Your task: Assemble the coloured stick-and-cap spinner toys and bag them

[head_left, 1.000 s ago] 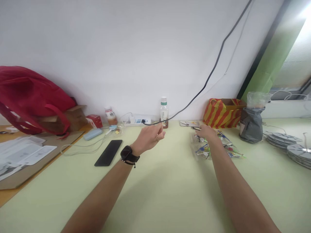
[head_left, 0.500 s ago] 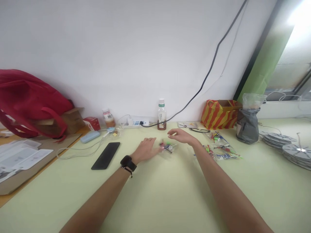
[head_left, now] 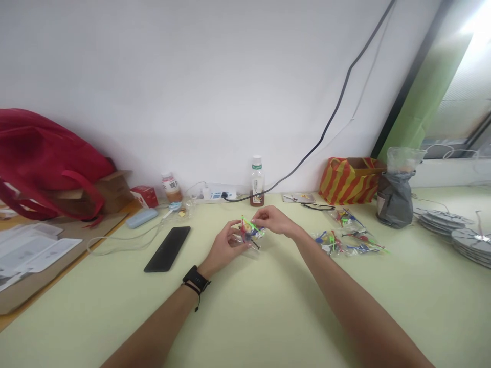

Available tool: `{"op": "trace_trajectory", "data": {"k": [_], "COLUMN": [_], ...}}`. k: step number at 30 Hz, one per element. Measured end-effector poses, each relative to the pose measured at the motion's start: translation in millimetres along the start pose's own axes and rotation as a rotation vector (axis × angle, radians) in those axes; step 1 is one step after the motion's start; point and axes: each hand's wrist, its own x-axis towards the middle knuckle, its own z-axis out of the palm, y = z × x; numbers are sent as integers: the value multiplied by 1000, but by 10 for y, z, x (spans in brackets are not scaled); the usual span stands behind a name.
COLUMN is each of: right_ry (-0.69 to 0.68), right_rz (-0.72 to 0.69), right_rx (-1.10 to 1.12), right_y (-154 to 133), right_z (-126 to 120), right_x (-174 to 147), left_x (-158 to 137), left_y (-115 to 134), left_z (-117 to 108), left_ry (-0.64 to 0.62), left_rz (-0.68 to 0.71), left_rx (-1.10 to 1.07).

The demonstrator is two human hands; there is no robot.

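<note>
A small clear plastic bag [head_left: 249,236] of coloured pieces, green, red, blue and yellow among them, is held just over the table. My left hand [head_left: 224,248], with a black watch on its wrist, curls round the bag's left side, thumb below and fingers above. On the bag's upper right edge, by a bright green piece, the fingertips of my right hand [head_left: 274,221] are pinched together. Similar clear bags [head_left: 355,236] of coloured pieces lie on the table to the right of my right hand.
A black phone [head_left: 168,249] lies left of my hands. Behind stand a drink bottle [head_left: 257,184] and a power strip [head_left: 228,194] with a dark cable. Glasses [head_left: 317,207], a striped bag [head_left: 347,181], a grey bag [head_left: 395,199] and stacked discs [head_left: 473,240] are on the right.
The bag of coloured pieces, blurred on the table between my hands before, is now in my left hand. My right hand has come left and down, its fingers closing on the bag's edge.
</note>
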Motion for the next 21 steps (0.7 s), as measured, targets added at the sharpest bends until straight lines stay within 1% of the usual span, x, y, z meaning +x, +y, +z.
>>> {"op": "trace_trajectory", "data": {"k": [2, 5, 7, 9, 11, 13, 17, 21], "right_ry": [62, 168, 214, 235, 256, 292, 361, 436], "right_rz": [-54, -189, -277, -323, -337, -334, -286, -261], "right_rx": [-80, -232, -237, -198, -185, -189, -227, -208], "right_y": [-52, -161, -266, -371, -441, -447, -312, -220], "right_z": [17, 49, 61, 63, 64, 75, 140, 185], "right_x": [27, 38, 19, -10, -34, -38, 11, 58], "left_x": [15, 25, 25, 23, 22, 25, 39, 59], "left_y": [-31, -38, -29, -20, -15, -17, -43, -99], "left_z": [-26, -49, -51, -49, -48, -51, -62, -65], "left_ry": [-29, -48, -43, -57, -72, -73, -111, -72], "left_rz": [-30, -39, -53, -59, -48, -31, 9, 33], "left_rx": [-65, -57, -40, -55, -58, -18, 24, 43]}}
